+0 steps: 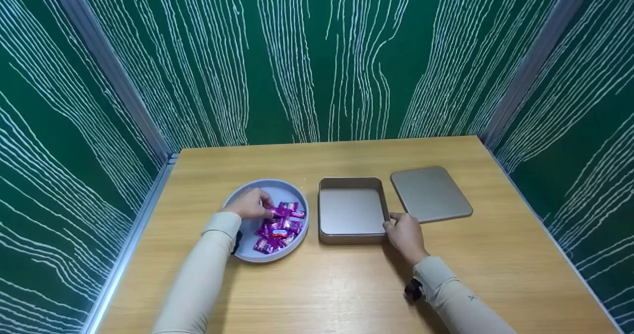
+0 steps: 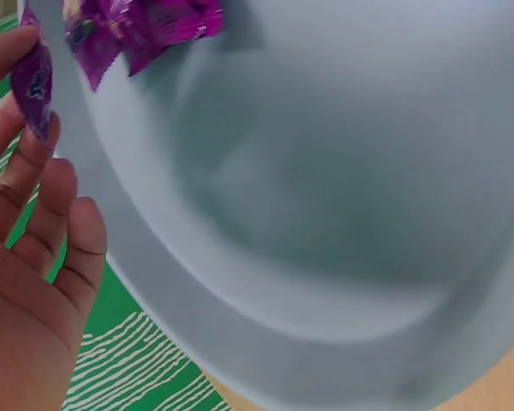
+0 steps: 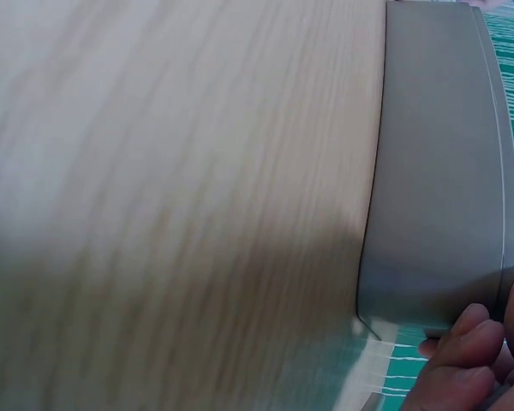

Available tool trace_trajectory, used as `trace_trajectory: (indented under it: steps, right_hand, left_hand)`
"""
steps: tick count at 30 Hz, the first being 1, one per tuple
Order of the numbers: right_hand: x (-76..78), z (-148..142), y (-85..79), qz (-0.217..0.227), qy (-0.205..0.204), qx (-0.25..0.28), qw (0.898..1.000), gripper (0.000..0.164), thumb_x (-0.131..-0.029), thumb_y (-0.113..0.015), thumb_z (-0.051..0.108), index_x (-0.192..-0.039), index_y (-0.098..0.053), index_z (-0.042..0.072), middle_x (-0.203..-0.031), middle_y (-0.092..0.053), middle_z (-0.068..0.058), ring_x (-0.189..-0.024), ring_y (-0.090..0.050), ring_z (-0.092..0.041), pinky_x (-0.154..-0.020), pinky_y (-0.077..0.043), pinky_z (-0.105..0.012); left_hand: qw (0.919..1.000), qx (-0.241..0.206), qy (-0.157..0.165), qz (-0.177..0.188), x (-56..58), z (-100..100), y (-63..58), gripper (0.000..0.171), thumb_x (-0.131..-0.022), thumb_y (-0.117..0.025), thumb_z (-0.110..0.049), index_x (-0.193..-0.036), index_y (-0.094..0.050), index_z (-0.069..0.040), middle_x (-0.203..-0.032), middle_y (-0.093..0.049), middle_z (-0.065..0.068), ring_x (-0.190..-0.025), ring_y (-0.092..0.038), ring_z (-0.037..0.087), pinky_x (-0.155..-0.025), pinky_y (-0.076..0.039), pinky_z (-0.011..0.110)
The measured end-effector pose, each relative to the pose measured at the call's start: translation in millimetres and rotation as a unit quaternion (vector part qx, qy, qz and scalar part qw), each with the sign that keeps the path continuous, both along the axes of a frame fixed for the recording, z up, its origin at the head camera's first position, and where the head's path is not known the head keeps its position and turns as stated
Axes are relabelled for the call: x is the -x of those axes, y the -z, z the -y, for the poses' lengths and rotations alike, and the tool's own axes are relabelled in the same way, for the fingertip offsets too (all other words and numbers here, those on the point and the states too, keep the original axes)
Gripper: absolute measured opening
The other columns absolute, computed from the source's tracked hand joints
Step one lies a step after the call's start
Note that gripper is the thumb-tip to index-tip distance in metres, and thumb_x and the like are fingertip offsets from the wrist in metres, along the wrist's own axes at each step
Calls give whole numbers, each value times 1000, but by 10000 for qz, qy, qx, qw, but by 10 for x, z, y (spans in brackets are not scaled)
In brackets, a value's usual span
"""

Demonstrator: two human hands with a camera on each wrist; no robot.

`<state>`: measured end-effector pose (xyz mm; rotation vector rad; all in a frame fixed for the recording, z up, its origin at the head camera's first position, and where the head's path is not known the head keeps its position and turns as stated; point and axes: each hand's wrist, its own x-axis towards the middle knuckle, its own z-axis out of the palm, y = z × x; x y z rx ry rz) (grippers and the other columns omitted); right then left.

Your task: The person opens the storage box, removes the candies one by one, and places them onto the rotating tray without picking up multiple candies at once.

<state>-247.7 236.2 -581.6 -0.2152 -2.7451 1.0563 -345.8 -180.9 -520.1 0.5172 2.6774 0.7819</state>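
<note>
Inside the pale round tray on the left lies a heap of purple wrapped candies. My left hand reaches over the tray's left rim. In the left wrist view, its thumb and finger pinch one purple wrapped candy at the top left, while the other fingers are loosely bent. An open square metal tin stands to the right of the tray with nothing inside. My right hand grips the tin's near right corner. In the right wrist view, fingertips touch the tin's side wall.
A square metal lid lies flat on the wooden table, right of the tin and slightly farther back. Green walls with white streaks enclose the table's back and sides.
</note>
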Motion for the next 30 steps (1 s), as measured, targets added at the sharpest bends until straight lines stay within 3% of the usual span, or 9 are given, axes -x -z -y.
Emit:
trace_trajectory:
  steps: [3,5,12,16,20,24,27,30]
  right_hand:
    - [-1,1,3,16,-34,26,10000,34,-92,-65,4,-118,-76,-15,-109,-78,-30,-87,-69,-34,-89,-61,-58]
    - [2,-1,4,54,-54,64,9999,34,-92,-64,4,-119,-75,-15,-111,-78,-31,-90,-70,-36,-92,-60,-60]
    - [18,0,1,177,-136,123,9997,34,-93,-64,3,-121,-74,-15,-115,-77,-31,-83,-66,-31,-77,-59,-46]
    - [21,-12,-14,167,-182,184,9995,36,-92,-65,3,-122,-74,-15,-105,-78,-29,-73,-62,-28,-64,-52,-38]
    - [33,-18,-21,125,-173,-1,9998,36,-93,-66,4,-122,-73,-16,-110,-77,-31,-76,-63,-29,-70,-57,-44]
    - [32,-27,-17,42,-140,-346,9993,34,-96,-66,8,-119,-75,-14,-112,-78,-30,-76,-66,-29,-76,-60,-51]
    - [17,-43,-30,65,-136,-410,9990,37,-101,-66,16,-122,-75,-13,-91,-80,-25,-68,-70,-31,-76,-60,-52]
    - [-6,-70,-68,41,-72,-408,9991,45,-105,-67,29,-124,-74,-12,-85,-79,-23,-76,-75,-33,-85,-62,-56]
  left_hand:
    - [9998,81,131,151,0,0,35,19,-86,-87,-11,-102,-81,-6,-94,-75,5,-84,-62,15,-80,-54,31]
    - [9995,220,171,176,7,-1,52,20,-86,-88,-10,-104,-81,-6,-97,-76,7,-86,-64,17,-84,-58,36]
    - [9986,412,189,255,-46,-12,61,23,-86,-88,-9,-107,-79,-3,-106,-78,13,-99,-71,25,-101,-60,47]
    - [9987,390,-23,328,-81,-3,73,25,-89,-87,-14,-111,-79,-4,-105,-78,10,-95,-70,22,-97,-61,45]
    - [9989,102,-265,373,-105,-6,65,24,-94,-84,-18,-113,-79,-4,-101,-77,8,-87,-70,18,-88,-62,39]
    - [9990,-209,-375,131,-142,-31,30,23,-99,-79,-18,-115,-78,-2,-103,-77,10,-88,-71,19,-87,-62,40]
    - [9979,-363,-505,-152,-197,-60,-15,26,-100,-76,-18,-118,-77,1,-109,-77,14,-95,-71,23,-93,-62,45]
    - [9960,-456,-704,-318,-268,-95,-43,27,-102,-74,-18,-121,-76,2,-115,-76,17,-103,-71,28,-98,-61,49]
